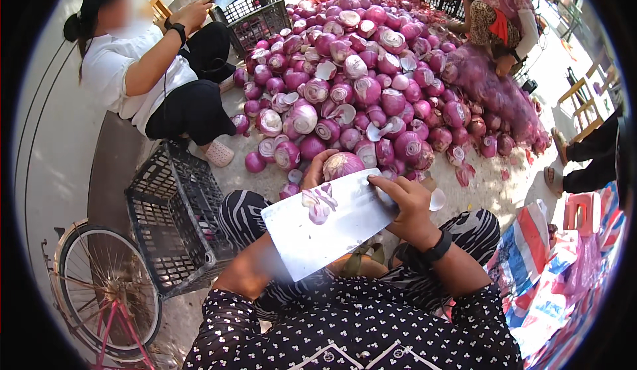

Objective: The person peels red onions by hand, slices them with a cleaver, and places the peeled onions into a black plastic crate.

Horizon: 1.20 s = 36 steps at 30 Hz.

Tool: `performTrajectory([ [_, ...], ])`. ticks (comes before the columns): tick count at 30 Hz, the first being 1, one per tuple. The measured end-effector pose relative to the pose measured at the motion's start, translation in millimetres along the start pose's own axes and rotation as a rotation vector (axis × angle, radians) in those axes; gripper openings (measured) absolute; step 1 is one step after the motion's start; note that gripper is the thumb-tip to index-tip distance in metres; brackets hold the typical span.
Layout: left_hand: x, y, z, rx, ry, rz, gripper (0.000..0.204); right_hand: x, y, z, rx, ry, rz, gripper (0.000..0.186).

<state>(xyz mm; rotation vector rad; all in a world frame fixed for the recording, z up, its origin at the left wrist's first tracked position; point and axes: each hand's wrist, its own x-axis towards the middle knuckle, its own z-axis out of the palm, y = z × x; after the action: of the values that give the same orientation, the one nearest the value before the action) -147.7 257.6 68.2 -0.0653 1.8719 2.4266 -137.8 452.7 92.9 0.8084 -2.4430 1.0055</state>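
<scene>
My left hand [316, 170] is closed round a red onion [344, 164] in front of my knees; the blade hides part of that hand. In my right hand [413, 212] is a cleaver [338, 237] with a broad, pale blade, held slanting across my lap. Its edge nearest the onion lies close against it; whether they touch I cannot tell. Purple patches show on the blade, either reflections or bits of onion. Just beyond my hands rises a large heap of red onions [367, 90], many of them partly peeled, with loose skins among them.
A black plastic crate [178, 221] stands at my left, near a bicycle wheel [109, 290]. One person [136, 71] sits far left beside another crate [255, 15]. At far right, someone [517, 5] sits behind a net bag of onions [497, 88]. Striped plastic sheeting [527, 250] lies right.
</scene>
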Motion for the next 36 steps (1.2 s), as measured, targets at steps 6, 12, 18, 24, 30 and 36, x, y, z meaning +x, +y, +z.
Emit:
performTrajectory([
  [6,1.7,-11.6,-4.4,0.061,0.002,0.127,0.064,-0.7,-2.1,3.4,0.065,-0.012,0.037,0.058],
  [12,-1.2,3.1,-17.5,-0.060,-0.157,-0.028,0.075,-3.0,11.5,4.9,-0.013,0.050,-0.036,0.052],
  [18,-13.7,22.3,-18.1,-0.345,-0.286,-0.011,0.080,-7.0,45.4,7.4,-0.121,0.080,0.304,0.057],
  [24,3.3,0.5,-30.1,-0.078,-0.165,0.064,0.071,-3.0,13.3,-4.5,0.036,0.052,0.167,0.056],
  [30,0.1,-4.9,-17.4,0.053,-0.063,0.121,0.075,-4.2,4.0,-3.3,-0.032,0.015,-0.015,0.055],
  [36,0.2,-9.3,-19.1,0.104,-0.066,0.163,0.075,-6.9,1.5,-2.5,-0.010,-0.045,-0.036,0.054],
])
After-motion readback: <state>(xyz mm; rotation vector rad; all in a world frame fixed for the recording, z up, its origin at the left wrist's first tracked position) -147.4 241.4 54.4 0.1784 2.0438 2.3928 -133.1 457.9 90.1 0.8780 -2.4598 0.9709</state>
